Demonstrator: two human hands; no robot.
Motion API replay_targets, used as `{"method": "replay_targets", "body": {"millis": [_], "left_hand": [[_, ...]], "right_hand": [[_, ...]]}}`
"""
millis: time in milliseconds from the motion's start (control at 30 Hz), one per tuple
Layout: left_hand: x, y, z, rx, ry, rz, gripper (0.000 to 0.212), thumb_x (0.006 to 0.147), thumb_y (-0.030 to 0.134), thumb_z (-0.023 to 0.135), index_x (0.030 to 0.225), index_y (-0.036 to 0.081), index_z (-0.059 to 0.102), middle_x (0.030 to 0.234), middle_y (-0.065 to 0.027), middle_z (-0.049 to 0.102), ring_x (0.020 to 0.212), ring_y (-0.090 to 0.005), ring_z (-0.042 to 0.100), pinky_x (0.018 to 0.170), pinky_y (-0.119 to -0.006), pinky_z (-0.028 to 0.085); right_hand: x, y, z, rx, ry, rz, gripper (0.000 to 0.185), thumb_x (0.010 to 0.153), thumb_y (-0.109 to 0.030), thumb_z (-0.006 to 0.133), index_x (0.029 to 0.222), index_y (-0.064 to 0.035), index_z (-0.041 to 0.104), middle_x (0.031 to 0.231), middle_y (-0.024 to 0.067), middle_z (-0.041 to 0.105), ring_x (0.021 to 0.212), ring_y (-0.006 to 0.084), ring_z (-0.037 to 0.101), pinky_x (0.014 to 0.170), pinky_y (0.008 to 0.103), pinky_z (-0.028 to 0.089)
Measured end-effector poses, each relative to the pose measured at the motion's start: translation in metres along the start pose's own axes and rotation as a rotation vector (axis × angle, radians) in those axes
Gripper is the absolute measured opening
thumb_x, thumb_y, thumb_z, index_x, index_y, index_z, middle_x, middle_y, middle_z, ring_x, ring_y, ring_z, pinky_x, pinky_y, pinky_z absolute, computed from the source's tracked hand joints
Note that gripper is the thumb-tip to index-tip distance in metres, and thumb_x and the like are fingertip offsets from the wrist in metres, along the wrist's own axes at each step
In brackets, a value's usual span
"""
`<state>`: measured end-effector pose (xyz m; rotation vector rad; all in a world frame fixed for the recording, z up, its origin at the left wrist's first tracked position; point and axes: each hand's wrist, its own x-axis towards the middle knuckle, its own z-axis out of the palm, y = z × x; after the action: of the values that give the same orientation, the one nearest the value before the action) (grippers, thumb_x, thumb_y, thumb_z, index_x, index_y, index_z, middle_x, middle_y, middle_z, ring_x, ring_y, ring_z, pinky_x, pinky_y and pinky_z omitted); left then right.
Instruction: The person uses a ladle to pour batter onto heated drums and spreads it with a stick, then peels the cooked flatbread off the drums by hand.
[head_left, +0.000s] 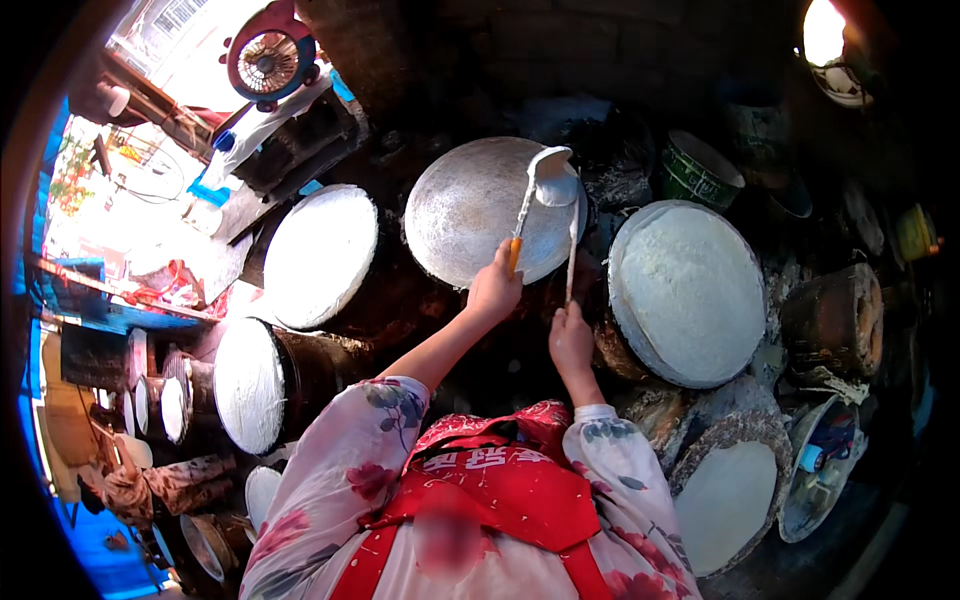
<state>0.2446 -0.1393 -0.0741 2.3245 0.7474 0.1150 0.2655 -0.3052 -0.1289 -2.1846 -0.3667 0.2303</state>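
Note:
My left hand (496, 286) grips the orange handle of a batter-coated ladle (553, 163), whose white bowl is raised over the right part of a round, flat griddle (472, 202). White batter shows in or just under the ladle; I cannot tell which. My right hand (571, 337) closes around a thin stick (574, 251), which points up past the ladle bowl at the griddle's right edge. The griddle's grey surface shows pale smears. To the right stands a large round pan with a thick white layer (686, 292). Another white-covered round (321, 256) lies to the left.
More white-topped round vessels (249, 386) stand at the lower left. A green bucket (703, 171) is behind on the right, with a brown drum (832, 322) and a basin (821, 469) at far right. A batter tub (726, 499) sits lower right. A small fan (268, 62) stands upper left. Another person (142, 491) is at lower left.

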Motion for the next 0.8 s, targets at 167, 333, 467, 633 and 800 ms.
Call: {"method": "replay_targets", "body": {"millis": [167,333,467,633,800], "left_hand": [[0.036,-0.019,-0.018,0.129,0.041,0.028,0.066,0.084,0.018,0.061,0.144,0.014,0.033,0.094,-0.0250,0.066,0.090,-0.0426,0.062,0.078,-0.048,0.049],[0.061,-0.054,-0.050,0.174,0.056,0.036,0.068,0.084,0.016,0.060,0.145,0.013,0.030,0.094,-0.0223,0.066,0.089,-0.0397,0.064,0.077,-0.046,0.049],[0.077,-0.074,-0.059,0.185,0.101,0.085,0.068,0.084,0.016,0.061,0.144,0.012,0.031,0.094,-0.0225,0.066,0.088,-0.0396,0.064,0.076,-0.047,0.049],[0.076,-0.094,-0.096,0.135,0.096,0.004,0.068,0.083,0.020,0.065,0.143,0.014,0.032,0.091,-0.0256,0.066,0.088,-0.0420,0.064,0.075,-0.047,0.049],[0.070,-0.109,-0.110,0.081,0.049,-0.020,0.069,0.083,0.021,0.065,0.143,0.012,0.033,0.095,-0.0260,0.065,0.091,-0.0423,0.063,0.078,-0.047,0.049]], "right_hand": [[0.032,-0.047,0.021,-0.172,-0.070,0.027,0.025,0.093,-0.022,0.047,0.106,-0.0019,0.052,0.086,0.0251,0.065,0.080,0.0441,0.063,0.070,0.0537,0.049],[0.039,-0.041,0.010,-0.241,-0.010,0.088,0.028,0.093,-0.023,0.047,0.111,-0.0028,0.053,0.084,0.0247,0.066,0.080,0.0441,0.063,0.069,0.0544,0.049],[0.063,-0.074,0.050,-0.319,-0.129,0.035,0.028,0.092,-0.022,0.047,0.111,-0.0012,0.050,0.085,0.0235,0.067,0.083,0.0415,0.065,0.073,0.0513,0.050],[0.080,-0.073,0.021,-0.326,-0.061,0.057,0.030,0.093,-0.022,0.044,0.112,-0.0009,0.053,0.085,0.0239,0.066,0.081,0.0409,0.065,0.071,0.0523,0.050],[0.084,-0.104,0.068,-0.448,-0.230,0.011,0.044,0.091,-0.018,0.045,0.130,0.0027,0.046,0.091,0.0223,0.068,0.089,0.0397,0.065,0.077,0.0486,0.051]]}}
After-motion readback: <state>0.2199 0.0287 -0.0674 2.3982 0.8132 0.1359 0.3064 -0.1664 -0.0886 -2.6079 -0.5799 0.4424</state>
